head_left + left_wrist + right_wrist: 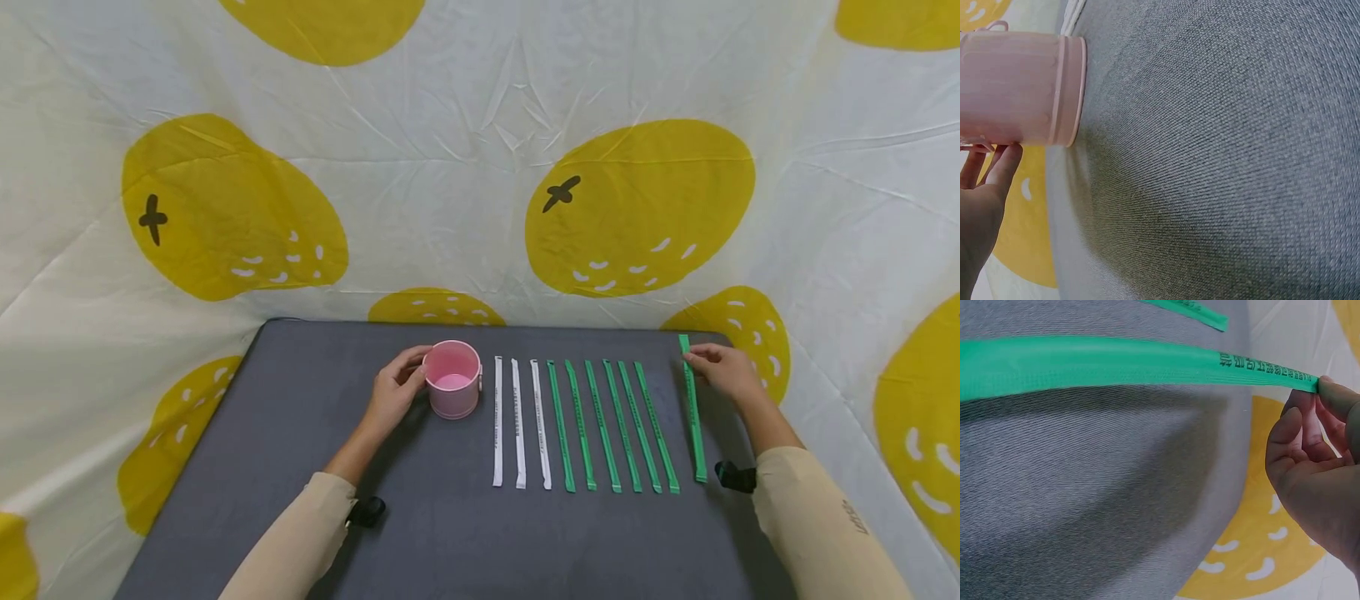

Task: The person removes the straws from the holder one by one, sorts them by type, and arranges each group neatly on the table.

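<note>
A small pink bucket (454,408) stands upright on the dark table. At its left side my left hand (397,385) grips it near the rim, and the fingertips (1009,164) show against the bucket (1016,87) in the left wrist view. My right hand (726,371) pinches the upper end of a green paper-wrapped straw (693,417) between thumb and fingers. Dark printing runs along this straw (1116,362), and its shadow falls on the table below. Between the hands lie three white wrapped straws (517,425) and a row of several green wrapped straws (603,429).
A dark grey cloth-covered table (450,542) carries everything. Behind it hangs a pale curtain (450,208) with yellow fruit prints, meeting the table's back edge. A small black device (366,512) sits at the left wrist and another (735,477) at the right.
</note>
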The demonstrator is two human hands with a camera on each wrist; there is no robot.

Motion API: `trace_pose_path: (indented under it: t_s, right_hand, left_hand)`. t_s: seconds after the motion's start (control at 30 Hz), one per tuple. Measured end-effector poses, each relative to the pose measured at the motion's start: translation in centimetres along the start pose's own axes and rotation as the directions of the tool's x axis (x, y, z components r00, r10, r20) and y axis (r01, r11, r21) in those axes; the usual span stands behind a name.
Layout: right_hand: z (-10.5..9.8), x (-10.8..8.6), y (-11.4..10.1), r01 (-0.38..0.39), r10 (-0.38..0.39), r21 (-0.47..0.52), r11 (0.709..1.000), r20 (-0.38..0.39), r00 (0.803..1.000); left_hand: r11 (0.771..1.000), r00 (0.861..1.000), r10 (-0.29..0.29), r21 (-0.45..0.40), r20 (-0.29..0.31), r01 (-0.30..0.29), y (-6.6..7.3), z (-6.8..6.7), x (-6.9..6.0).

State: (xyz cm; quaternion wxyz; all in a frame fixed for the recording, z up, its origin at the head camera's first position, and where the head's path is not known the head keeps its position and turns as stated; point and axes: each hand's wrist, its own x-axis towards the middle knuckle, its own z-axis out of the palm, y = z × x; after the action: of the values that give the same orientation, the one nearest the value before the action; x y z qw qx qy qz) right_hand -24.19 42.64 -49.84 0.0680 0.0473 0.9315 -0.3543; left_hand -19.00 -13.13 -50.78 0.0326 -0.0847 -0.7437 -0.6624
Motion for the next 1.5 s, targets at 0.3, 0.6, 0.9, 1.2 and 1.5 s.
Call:
trace_pose_path:
  t_s: [0.3, 0.6, 0.9, 1.2, 1.5]
  right_hand:
    - [1.8, 0.6, 0.9, 0.024, -0.023, -0.014, 1.000, 0.058, 0.998]
    - [3.1, 0.5, 1.7, 0.033, -0.033, 0.000, 0.999, 0.106, 0.994]
    - [3.9, 0.3, 1.7, -0.035, 0.035, -0.007, 0.999, 0.102, 0.994]
    - [4.4, 0.0, 1.4, -0.060, 0.063, -0.038, 0.997, 0.073, 0.995]
    - [4.6, -0.1, 1.1, -0.061, 0.064, -0.064, 0.996, 0.048, 0.997]
  left_hand:
    - [1.000, 1.000, 0.017, 0.009, -0.013, -0.017, -0.8, -0.2, 0.2]
    - [1.000, 1.000, 0.014, 0.019, -0.018, -0.014, -2.7, -0.2, 0.7]
    - [1.000, 1.000, 0.016, -0.016, -0.003, -0.016, 0.0, 0.0, 0.1]
    - [1.000, 1.000, 0.024, -0.014, 0.001, -0.024, -0.1, 0.0, 0.0]
    - [1.000, 1.000, 0.011, 0.018, 0.002, -0.011, 0.3, 0.1, -0.1]
